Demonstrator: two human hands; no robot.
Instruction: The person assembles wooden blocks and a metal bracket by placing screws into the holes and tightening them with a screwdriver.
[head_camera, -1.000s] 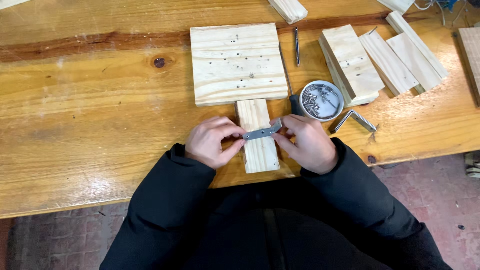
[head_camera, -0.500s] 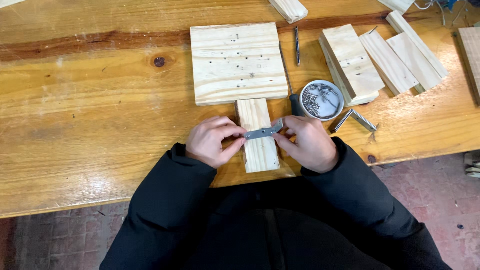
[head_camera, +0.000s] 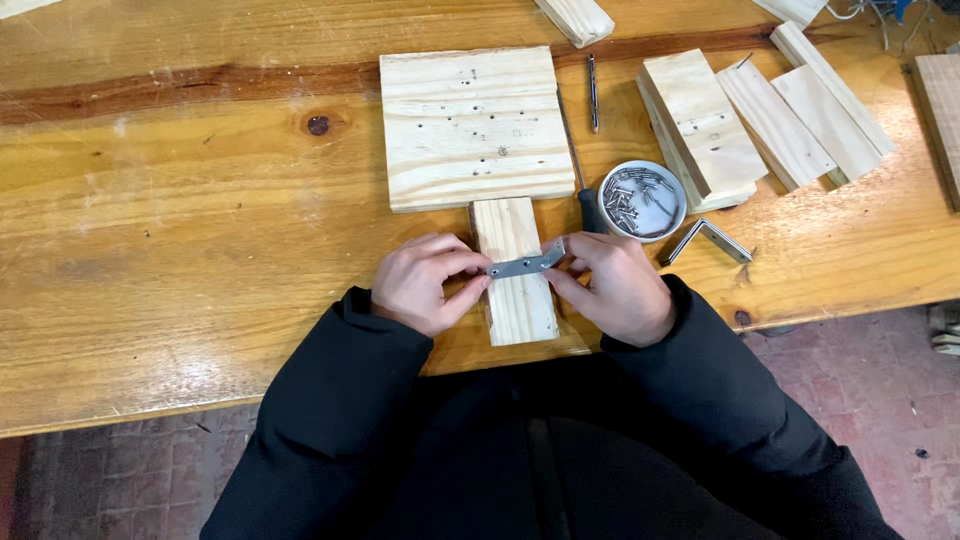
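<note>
I take the narrow wood block as my landmark; it lies flat on the wooden table, its far end butted against the wide wooden panel. Across the middle of the block I see a flat metal bracket, lying crosswise and slightly tilted. My left hand sits just left of the block, fingers pinched narrowly on the bracket's left end. My right hand sits just right of the block, thumb and forefinger closed on the bracket's right end, which bends upward a little. Both hands are holding the bracket, and it seems to rest on the block's top face.

Right of the block and a little beyond it stands a small round dish of screws, with a dark-handled screwdriver between dish and block. An angled metal bracket lies just right of the dish. Farther right of the block, several loose wood pieces lie together. A thin pencil-like tool lies beside the panel's right edge.
</note>
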